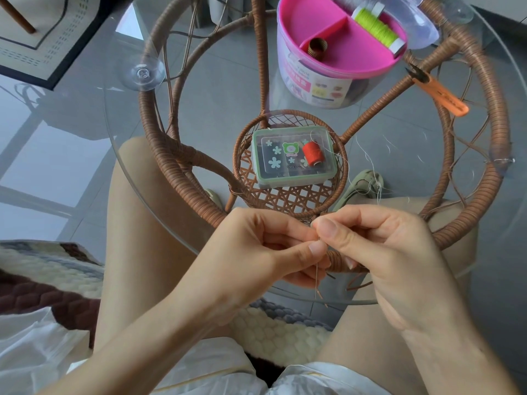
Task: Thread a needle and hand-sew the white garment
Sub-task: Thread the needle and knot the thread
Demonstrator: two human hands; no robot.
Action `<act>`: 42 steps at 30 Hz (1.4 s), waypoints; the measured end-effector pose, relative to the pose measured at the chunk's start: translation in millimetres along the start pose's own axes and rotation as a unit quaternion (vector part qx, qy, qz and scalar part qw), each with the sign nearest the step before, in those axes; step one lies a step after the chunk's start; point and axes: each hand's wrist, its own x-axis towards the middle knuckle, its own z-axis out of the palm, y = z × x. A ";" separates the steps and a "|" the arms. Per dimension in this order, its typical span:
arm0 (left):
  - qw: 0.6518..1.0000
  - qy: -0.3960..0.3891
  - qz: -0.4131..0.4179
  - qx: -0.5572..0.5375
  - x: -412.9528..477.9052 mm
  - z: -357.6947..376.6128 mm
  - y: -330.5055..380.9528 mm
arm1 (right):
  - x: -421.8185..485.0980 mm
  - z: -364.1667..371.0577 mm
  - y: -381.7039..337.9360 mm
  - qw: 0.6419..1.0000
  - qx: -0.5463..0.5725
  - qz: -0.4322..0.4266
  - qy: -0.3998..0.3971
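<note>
Head view: a seated person works over the near edge of a round glass table [222, 109], both hands raised together above the knees. The left hand [256, 249] pinches a needle [316, 283] between thumb and forefinger, the other fingers curled beneath; the thin shaft runs down and out below the pinch. The right hand [382, 246] closes thumb on forefinger over the end of a white thread [372, 169], its fingertips touching those of the left hand. Whether the thread has entered the eye is too fine to tell. Loose thread loops away up and right across the glass.

The white garment [205, 363] lies in the lap beneath the forearms, untouched, so sewing appears not yet begun. Farther back stand a pink sewing tub [288, 52] holding a lime-green spool [376, 27] and a brass thimble [316, 47], with orange snips [439, 89] to its right. A small clear box [293, 172] sits near the table's centre with a red spool [312, 153]; in it or on it, one cannot tell.

The needle is likely light, stiff, slick and sharp, best held just below the eye. The thread looks limp and wispy, so a grip close to its tip should keep it straight. The garment looks thin and soft — probably best taken beside the seam.
</note>
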 end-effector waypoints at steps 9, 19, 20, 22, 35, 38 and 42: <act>1.000 0.003 0.015 0.000 -1.4 0.7 -1.2 | -0.7 -1.7 -2.0 0.999 0.022 0.029 -0.019; 1.000 -0.002 0.017 0.003 -2.0 0.8 -0.2 | 0.5 -7.5 1.6 0.999 -0.004 0.031 -0.041; 1.000 -0.003 0.018 0.003 -1.9 0.9 -0.2 | 0.4 -8.2 1.8 0.999 -0.002 0.035 -0.039; 1.000 0.000 0.021 0.000 -1.7 0.9 0.0 | 0.2 -7.9 0.8 0.999 0.009 0.040 -0.036; 0.999 0.022 0.021 -0.044 -0.9 1.7 1.9 | -0.4 -8.3 0.8 0.998 0.056 0.019 -0.018; 0.998 0.032 0.029 -0.055 -1.3 2.0 0.6 | 0.1 -10.3 7.9 0.999 0.038 -0.015 -0.026; 0.996 0.048 0.039 -0.063 -1.5 2.5 -1.5 | 2.7 -16.9 18.4 0.996 -0.032 -0.085 -0.020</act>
